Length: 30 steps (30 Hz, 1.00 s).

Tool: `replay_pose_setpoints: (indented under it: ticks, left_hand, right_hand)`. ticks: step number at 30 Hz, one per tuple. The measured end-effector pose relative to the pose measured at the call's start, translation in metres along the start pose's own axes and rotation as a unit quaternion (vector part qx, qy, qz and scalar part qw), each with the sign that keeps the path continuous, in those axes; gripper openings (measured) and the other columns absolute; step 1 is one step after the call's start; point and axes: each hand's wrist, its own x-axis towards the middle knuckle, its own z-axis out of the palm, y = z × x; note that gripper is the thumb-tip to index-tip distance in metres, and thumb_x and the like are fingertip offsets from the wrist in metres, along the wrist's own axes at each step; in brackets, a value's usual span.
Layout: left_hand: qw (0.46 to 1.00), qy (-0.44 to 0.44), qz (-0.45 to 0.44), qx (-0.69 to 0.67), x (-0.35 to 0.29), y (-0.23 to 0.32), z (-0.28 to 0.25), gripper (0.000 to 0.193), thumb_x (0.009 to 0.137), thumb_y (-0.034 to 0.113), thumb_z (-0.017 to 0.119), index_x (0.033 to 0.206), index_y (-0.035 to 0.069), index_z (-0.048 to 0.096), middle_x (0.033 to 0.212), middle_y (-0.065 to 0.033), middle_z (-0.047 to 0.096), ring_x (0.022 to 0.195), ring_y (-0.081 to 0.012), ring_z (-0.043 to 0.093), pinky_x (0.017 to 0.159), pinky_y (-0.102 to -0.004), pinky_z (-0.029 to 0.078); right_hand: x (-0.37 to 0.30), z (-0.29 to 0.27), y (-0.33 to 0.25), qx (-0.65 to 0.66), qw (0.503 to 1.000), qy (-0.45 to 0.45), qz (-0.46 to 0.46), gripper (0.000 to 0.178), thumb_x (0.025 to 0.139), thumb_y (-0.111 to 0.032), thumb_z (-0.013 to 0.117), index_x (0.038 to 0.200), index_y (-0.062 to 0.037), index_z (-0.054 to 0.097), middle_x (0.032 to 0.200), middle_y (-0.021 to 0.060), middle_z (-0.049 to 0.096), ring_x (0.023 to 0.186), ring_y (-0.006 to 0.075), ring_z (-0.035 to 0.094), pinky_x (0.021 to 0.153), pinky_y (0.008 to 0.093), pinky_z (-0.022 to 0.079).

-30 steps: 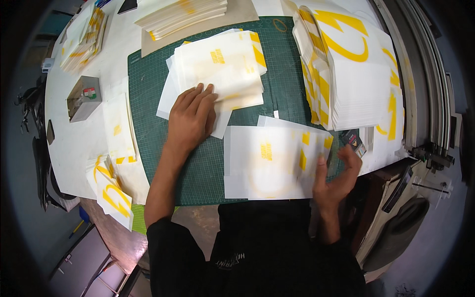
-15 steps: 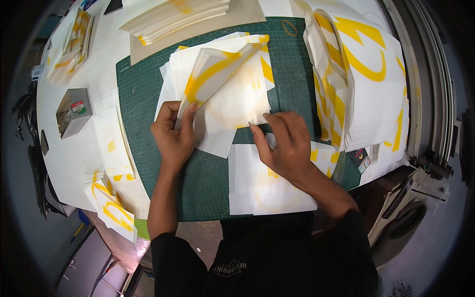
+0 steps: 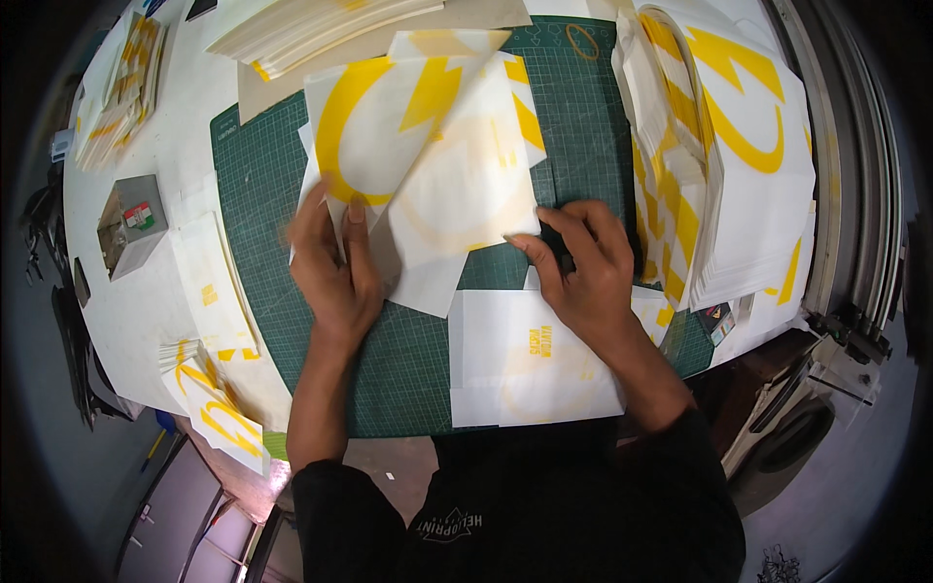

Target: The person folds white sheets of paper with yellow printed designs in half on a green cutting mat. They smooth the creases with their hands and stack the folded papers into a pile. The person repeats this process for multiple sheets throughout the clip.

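A thin white sheet printed in yellow (image 3: 374, 117) is folded back toward the left over a loose pile of paper. My left hand (image 3: 337, 267) has the lower edge of this turned flap between thumb and fingers. Opposite it, my right hand (image 3: 591, 262) pinches the near right corner of the white paper (image 3: 466, 189) beneath, thumb below and fingertips at its edge. How many layers lie in that pinch is hidden. Both hands are over the green cutting mat (image 3: 389, 389). Closer to me, white sheets with small yellow print (image 3: 496, 335) lie below my right hand.
Tall stacks of folded yellow-and-white paper (image 3: 743, 194) stand at the right, beside a metal rail. Another paper stack (image 3: 330, 34) lies at the back. On the left are a grey box (image 3: 133, 228), folded sheets (image 3: 216, 282) and a small bundle (image 3: 222, 408).
The flap in my left hand has swung over to the left and flattened, showing more of its yellow print. My right hand has shifted slightly right at the paper's corner.
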Motion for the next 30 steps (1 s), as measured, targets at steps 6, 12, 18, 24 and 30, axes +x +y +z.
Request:
replay_pose_setpoints:
  ticks: [6, 12, 18, 24, 30]
  left_hand:
    - [0.974, -0.135, 0.137, 0.118, 0.006, 0.013, -0.009, 0.032, 0.081, 0.008, 0.08, 0.112, 0.004, 0.078, 0.105, -0.0157, 0.075, 0.075, -0.0242, 0.075, 0.068, -0.0332, 0.061]
    - [0.946, -0.147, 0.221, 0.185, 0.006, 0.016, -0.004, 0.034, 0.074, 0.022, 0.091, 0.1, 0.003, 0.077, 0.12, -0.0155, 0.072, 0.098, -0.0287, 0.076, 0.08, -0.0368, 0.064]
    - [0.936, -0.148, 0.24, 0.211, 0.001, 0.014, -0.002, 0.022, 0.078, 0.017, 0.086, 0.091, 0.003, 0.075, 0.124, -0.0151, 0.071, 0.108, -0.0321, 0.074, 0.085, -0.0391, 0.063]
    - [0.947, -0.143, 0.219, 0.185, 0.005, 0.011, -0.005, 0.013, 0.084, 0.005, 0.075, 0.097, 0.001, 0.073, 0.112, -0.0172, 0.072, 0.094, -0.0319, 0.075, 0.078, -0.0377, 0.062]
    - [0.979, -0.098, 0.109, 0.144, 0.003, 0.004, -0.01, 0.013, 0.094, 0.004, 0.069, 0.106, -0.001, 0.07, 0.09, -0.0183, 0.071, 0.073, -0.0289, 0.07, 0.065, -0.0338, 0.055]
  right_hand:
    - [0.0, 0.005, -0.001, -0.011, 0.999, 0.032, -0.009, 0.021, 0.086, -0.014, 0.082, 0.097, 0.0, 0.071, 0.084, 0.0091, 0.06, 0.075, 0.0251, 0.06, 0.068, 0.0366, 0.044]
    - [0.005, 0.01, 0.0, 0.007, 0.998, 0.064, -0.014, 0.013, 0.088, -0.011, 0.08, 0.09, -0.0046, 0.068, 0.081, 0.0055, 0.061, 0.07, 0.0231, 0.059, 0.065, 0.0364, 0.04]
    - [0.006, 0.009, -0.001, 0.055, 0.995, 0.077, -0.006, 0.018, 0.086, -0.01, 0.081, 0.093, -0.0028, 0.067, 0.081, 0.0074, 0.061, 0.07, 0.0246, 0.06, 0.066, 0.0366, 0.04]
    - [0.002, 0.002, -0.002, 0.026, 0.997, 0.061, -0.029, 0.037, 0.076, -0.016, 0.091, 0.102, -0.0021, 0.068, 0.091, 0.0105, 0.065, 0.078, 0.0244, 0.061, 0.07, 0.0361, 0.043]
    - [-0.001, 0.004, -0.002, -0.003, 0.998, 0.042, -0.04, 0.042, 0.071, -0.018, 0.093, 0.102, -0.0033, 0.068, 0.095, 0.01, 0.065, 0.084, 0.0257, 0.062, 0.074, 0.0372, 0.04]
